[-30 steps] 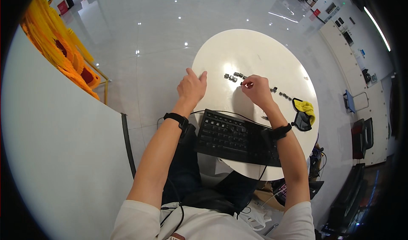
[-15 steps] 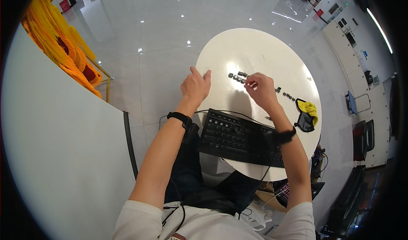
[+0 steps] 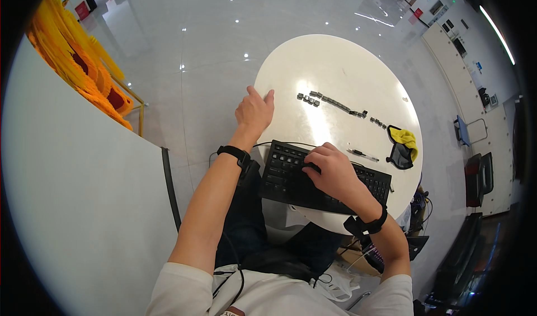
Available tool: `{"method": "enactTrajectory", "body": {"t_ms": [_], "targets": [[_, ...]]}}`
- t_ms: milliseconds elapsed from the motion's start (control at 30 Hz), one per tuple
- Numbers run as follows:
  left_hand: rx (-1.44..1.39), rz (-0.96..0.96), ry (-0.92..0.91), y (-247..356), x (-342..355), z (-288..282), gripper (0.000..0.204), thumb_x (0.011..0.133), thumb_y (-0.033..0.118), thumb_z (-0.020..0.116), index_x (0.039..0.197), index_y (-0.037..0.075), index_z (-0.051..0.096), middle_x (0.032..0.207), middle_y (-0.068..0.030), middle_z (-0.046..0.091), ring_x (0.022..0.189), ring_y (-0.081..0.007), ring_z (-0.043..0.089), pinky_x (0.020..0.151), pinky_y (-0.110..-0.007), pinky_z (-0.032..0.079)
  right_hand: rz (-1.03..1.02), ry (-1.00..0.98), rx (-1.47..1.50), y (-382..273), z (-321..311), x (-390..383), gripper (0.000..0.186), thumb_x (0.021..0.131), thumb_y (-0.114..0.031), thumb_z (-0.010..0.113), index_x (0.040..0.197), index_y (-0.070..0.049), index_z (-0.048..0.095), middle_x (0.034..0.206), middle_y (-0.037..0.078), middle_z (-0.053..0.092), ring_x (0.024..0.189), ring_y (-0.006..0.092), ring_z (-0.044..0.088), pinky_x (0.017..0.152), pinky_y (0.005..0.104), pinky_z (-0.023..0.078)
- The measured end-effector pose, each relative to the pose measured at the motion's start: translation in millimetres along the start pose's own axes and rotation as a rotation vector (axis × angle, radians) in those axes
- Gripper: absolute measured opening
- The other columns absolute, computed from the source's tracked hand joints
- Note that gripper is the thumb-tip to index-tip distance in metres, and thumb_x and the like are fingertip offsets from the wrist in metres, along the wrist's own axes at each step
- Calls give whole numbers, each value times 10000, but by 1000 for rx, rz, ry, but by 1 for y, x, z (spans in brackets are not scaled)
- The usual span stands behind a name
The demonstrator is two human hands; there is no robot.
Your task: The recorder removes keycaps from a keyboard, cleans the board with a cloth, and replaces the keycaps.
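Note:
Beside the table's left edge, my left hand (image 3: 255,113) is raised with thumb and forefinger stretched out and apart, holding nothing. My right hand (image 3: 334,170) is low over the middle of the black keyboard (image 3: 288,184), palm down. Its fingers are bent, with thumb and fingertips close together at the keys; anything pinched there is hidden. Several bare key sockets appear in the keyboard's upper rows. Beyond it, loose dark keycaps (image 3: 335,103) lie in a slanting line, with a shorter row of keycaps (image 3: 308,99) at its left end.
A slim dark-and-clear tool (image 3: 362,154) lies behind the keyboard. Near the right rim of the round white table (image 3: 330,53) rests a black-edged pouch (image 3: 400,155) with a yellow cloth (image 3: 405,137). A grey-white panel (image 3: 84,204) stands to my left.
My right hand has come back from the keycap rows, down and towards me, onto the keyboard. The keycap line and the slim tool are now uncovered. My left hand has barely moved.

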State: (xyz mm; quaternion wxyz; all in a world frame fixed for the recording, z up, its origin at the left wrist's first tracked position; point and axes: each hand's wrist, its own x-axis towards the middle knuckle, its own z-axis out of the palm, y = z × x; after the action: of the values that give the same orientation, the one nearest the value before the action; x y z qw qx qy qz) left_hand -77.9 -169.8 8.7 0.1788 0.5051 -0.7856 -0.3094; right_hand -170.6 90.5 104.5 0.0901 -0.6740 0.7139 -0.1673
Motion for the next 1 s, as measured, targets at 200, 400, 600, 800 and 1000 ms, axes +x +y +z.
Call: {"method": "enactTrajectory", "body": {"t_ms": [200,400,600,800,1000], "targets": [[24,-2,-17,4,-1,-4,674,1164,550,593,1333,-102,556,1031,-319,810,1014,-505,825,908,-592,655,24,94,-56,-8,17,-4,104,904,-53,838,997,-16,810,1026,110,787,1030,343,721,942,455,623],[25,5,-16,3,-1,-4,675,1163,552,594,1330,-101,557,1024,-319,809,1001,-502,827,910,-596,654,6,83,-54,-6,17,-3,60,918,-65,810,955,-19,802,1020,114,772,1035,340,726,935,447,628],[23,-3,-24,4,-1,-5,678,1164,555,593,1335,-100,557,1023,-314,810,999,-497,829,912,-591,656,-152,-53,-151,8,10,5,115,923,-105,792,863,-9,769,921,110,737,994,336,737,892,462,643],[16,-8,-9,3,-2,-4,661,1162,551,598,1325,-89,561,1032,-311,812,1007,-497,827,913,-594,653,-63,22,79,11,-2,9,88,861,-82,847,884,-4,813,919,132,785,897,315,791,832,407,671],[1,-4,-22,4,-1,-4,662,1160,554,600,1316,-88,560,1046,-315,810,1021,-508,820,916,-606,647,148,121,353,44,-19,23,118,844,-31,890,928,32,838,887,137,806,740,232,803,729,330,660]]}}
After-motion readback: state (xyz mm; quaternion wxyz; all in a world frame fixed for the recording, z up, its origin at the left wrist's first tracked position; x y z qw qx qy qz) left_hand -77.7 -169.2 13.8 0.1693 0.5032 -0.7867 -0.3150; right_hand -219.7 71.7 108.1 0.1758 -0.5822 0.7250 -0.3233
